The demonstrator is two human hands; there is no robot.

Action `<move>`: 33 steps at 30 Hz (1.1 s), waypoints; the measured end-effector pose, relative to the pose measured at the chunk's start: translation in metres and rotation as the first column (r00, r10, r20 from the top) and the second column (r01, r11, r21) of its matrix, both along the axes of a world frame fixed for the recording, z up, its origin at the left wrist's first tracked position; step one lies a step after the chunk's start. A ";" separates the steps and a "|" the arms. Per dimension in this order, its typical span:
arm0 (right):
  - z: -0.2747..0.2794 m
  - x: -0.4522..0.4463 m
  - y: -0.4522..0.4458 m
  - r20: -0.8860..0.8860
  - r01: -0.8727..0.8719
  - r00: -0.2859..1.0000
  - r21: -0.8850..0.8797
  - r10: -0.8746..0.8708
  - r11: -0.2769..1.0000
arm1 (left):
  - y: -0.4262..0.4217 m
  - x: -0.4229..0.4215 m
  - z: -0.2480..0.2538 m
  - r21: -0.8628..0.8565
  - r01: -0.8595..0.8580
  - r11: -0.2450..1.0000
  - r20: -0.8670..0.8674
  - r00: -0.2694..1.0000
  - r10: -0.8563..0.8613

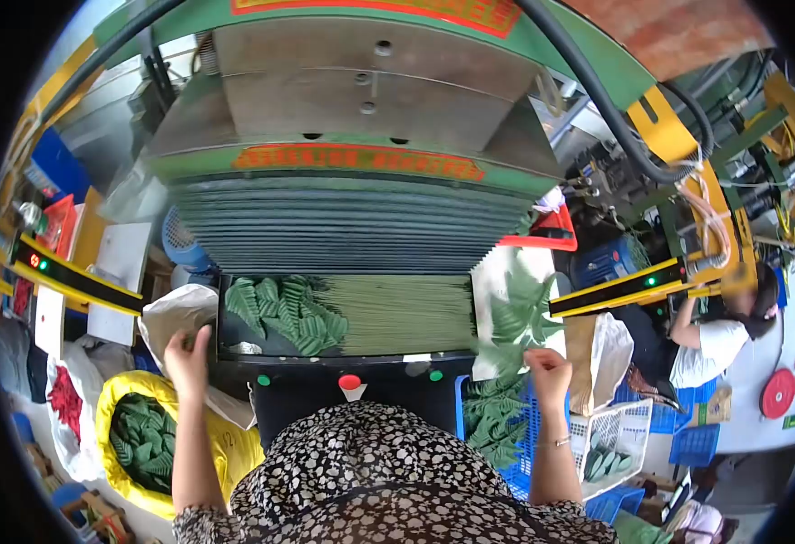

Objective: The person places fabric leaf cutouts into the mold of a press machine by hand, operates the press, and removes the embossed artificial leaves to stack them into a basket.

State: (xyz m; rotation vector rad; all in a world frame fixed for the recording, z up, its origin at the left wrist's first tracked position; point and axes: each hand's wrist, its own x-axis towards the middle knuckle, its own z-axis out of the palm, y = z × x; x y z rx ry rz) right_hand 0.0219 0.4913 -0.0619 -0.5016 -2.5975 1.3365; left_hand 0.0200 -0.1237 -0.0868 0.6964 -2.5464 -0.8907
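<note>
My left hand (187, 361) hovers by the front left corner of the machine bed, thumb and forefinger apart, with nothing visible in it. Beside it hangs a beige sheet (175, 317). My right hand (550, 374) is pinched at the bed's right side, on a green artificial leaf spray (517, 313) blurred by motion; the exact grip is partly hidden. On the black bed (343, 363) lie ribbed green leaves (288, 313) at left and a row of thin green stems (397, 313) at right. Above them is the press's pleated dark cover (334, 227).
A yellow sack of leaves (112, 453) stands at left. To the right are a blue basket with leaf sprays (497, 422) and a white basket (619, 444). Yellow sensor bars (80, 276) flank the bed. Buttons (349, 382) line its front. Another person (719, 349) sits at right.
</note>
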 end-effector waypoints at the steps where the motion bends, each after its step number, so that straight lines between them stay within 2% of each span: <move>1: -0.010 0.000 0.018 -0.008 0.133 0.991 -0.013 -0.133 0.991 | -0.027 0.011 -0.028 -0.058 -0.025 0.998 -0.018 1.000 0.024; 2: -0.025 0.000 0.031 -0.016 0.258 0.966 -0.024 -0.258 0.966 | -0.051 0.020 -0.059 -0.113 -0.056 0.992 -0.039 0.998 0.052; 3: -0.041 -0.007 0.038 -0.012 0.266 0.964 -0.020 -0.266 0.964 | -0.079 0.029 -0.092 -0.111 -0.048 0.993 -0.034 0.998 0.045; 5: -0.069 -0.027 0.046 0.023 0.387 0.922 -0.097 -0.387 0.917 | -0.134 0.042 -0.154 0.004 -0.041 0.999 -0.088 0.995 0.041; 6: -0.076 -0.030 0.044 0.024 0.387 0.922 -0.096 -0.387 0.917 | -0.144 0.045 -0.165 0.060 -0.040 0.997 -0.116 0.992 0.047; 7: -0.084 -0.033 0.039 0.077 0.403 0.915 -0.125 -0.396 0.907 | -0.140 0.045 -0.155 0.059 -0.039 0.997 -0.115 0.992 0.045; 8: -0.090 -0.036 0.033 0.129 0.418 0.907 -0.153 -0.401 0.896 | -0.128 0.043 -0.129 0.254 -0.050 0.966 -0.029 0.998 0.060; 10: -0.092 -0.040 0.026 0.181 0.426 0.900 -0.179 -0.396 0.887 | -0.090 0.037 -0.066 0.600 -0.123 0.790 0.144 0.989 0.044; 11: -0.089 -0.038 0.022 0.101 0.402 0.912 -0.030 -0.398 0.915 | -0.071 0.032 -0.043 0.599 -0.128 0.791 0.145 0.988 0.050; 13: -0.075 -0.033 0.010 -0.055 0.359 0.932 0.271 -0.358 0.893 | -0.026 0.018 -0.005 0.736 -0.050 0.675 0.020 0.998 0.053; 14: -0.066 -0.036 -0.001 -0.054 0.347 0.937 0.267 -0.345 0.899 | -0.004 0.008 0.005 0.779 -0.030 0.627 0.010 0.999 0.035; 15: -0.059 -0.041 -0.017 -0.084 0.242 0.969 0.157 -0.231 0.957 | 0.018 -0.001 0.017 0.815 -0.013 0.579 -0.002 1.000 0.025; 17: -0.040 -0.051 -0.065 -0.173 -0.018 0.985 -0.072 0.005 0.997 | 0.076 -0.020 0.051 0.858 0.090 0.506 -0.040 0.993 -0.108; 18: -0.021 -0.058 -0.101 -0.150 -0.182 0.977 -0.211 0.152 0.960 | 0.090 -0.029 0.049 0.920 0.133 0.369 -0.049 0.972 -0.228; 19: 0.001 -0.067 -0.139 -0.149 -0.332 0.943 -0.344 0.298 0.878 | 0.113 -0.038 0.065 0.928 0.164 0.334 -0.056 0.949 -0.309; 21: 0.026 -0.078 -0.202 -0.218 -0.489 0.868 -0.531 0.447 0.692 | 0.144 -0.054 0.053 0.947 0.225 0.228 -0.129 0.920 -0.371; 23: 0.049 -0.092 -0.245 -0.275 -0.630 0.776 -0.384 0.567 0.675 | 0.163 -0.059 0.062 0.952 0.235 0.198 -0.121 0.879 -0.461; 24: 0.047 -0.097 -0.254 -0.281 -0.639 0.769 -0.385 0.575 0.666 | 0.167 -0.060 0.061 0.950 0.236 0.206 -0.122 0.884 -0.451; 27: 0.032 -0.112 -0.272 -0.366 -0.701 0.704 -0.496 0.609 0.512 | 0.172 -0.062 0.046 0.953 0.271 0.138 -0.186 0.878 -0.441; 28: 0.045 -0.109 -0.271 -0.371 -0.710 0.693 -0.497 0.618 0.498 | 0.167 -0.066 0.044 0.951 0.272 0.147 -0.187 0.884 -0.428; 30: 0.086 -0.091 -0.244 -0.271 -0.559 0.729 -0.765 0.629 0.319 | 0.154 -0.076 0.042 0.965 0.261 0.031 -0.248 0.943 -0.220; 31: 0.089 -0.087 -0.221 -0.314 -0.595 0.664 -0.772 0.678 0.225 | 0.147 -0.080 0.040 0.964 0.265 -0.028 -0.266 0.958 -0.109; 32: 0.093 -0.084 -0.203 -0.361 -0.622 0.597 -0.773 0.717 0.129 | 0.139 -0.083 0.038 0.964 0.265 -0.019 -0.265 0.959 -0.098; 33: 0.096 -0.079 -0.192 -0.363 -0.622 0.591 -0.773 0.720 0.120 | 0.132 -0.086 0.035 0.953 0.301 0.014 -0.296 0.944 -0.147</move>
